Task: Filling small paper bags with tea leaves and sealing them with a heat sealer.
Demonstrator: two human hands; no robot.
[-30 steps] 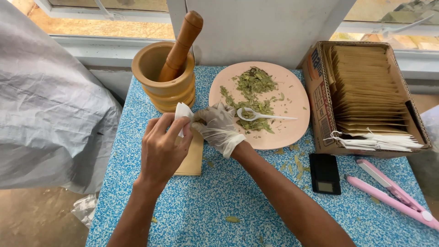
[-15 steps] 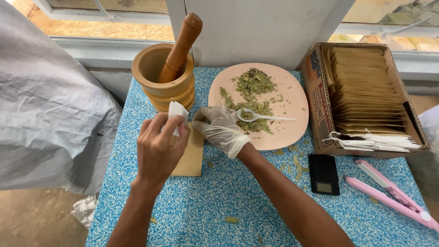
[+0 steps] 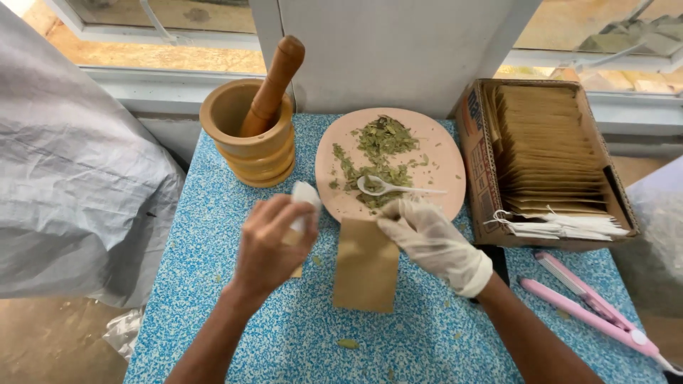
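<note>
My bare left hand (image 3: pixel 269 245) grips a small white tea bag (image 3: pixel 305 198) above the blue speckled table (image 3: pixel 213 213). My right hand (image 3: pixel 432 240), in a white glove, pinches the top edge of a brown paper envelope (image 3: pixel 366 267) that stands on the table in front of a pink plate (image 3: pixel 434 153). Dried green leaves (image 3: pixel 380 153) and a small white plastic spoon (image 3: pixel 395 188) lie on the plate.
A wooden mortar (image 3: pixel 249 146) with its pestle (image 3: pixel 274 82) stands at the back left. A cardboard box (image 3: pixel 475 149) of brown envelopes and white tea bags sits at the right. A pink hair straightener (image 3: pixel 590 313) lies at the front right, and grey plastic sheeting (image 3: pixel 71 178) hangs at the left.
My right hand has drawn the brown envelope away from my left hand, to the right and nearer to me. The white tea bag stays in my left hand.
</note>
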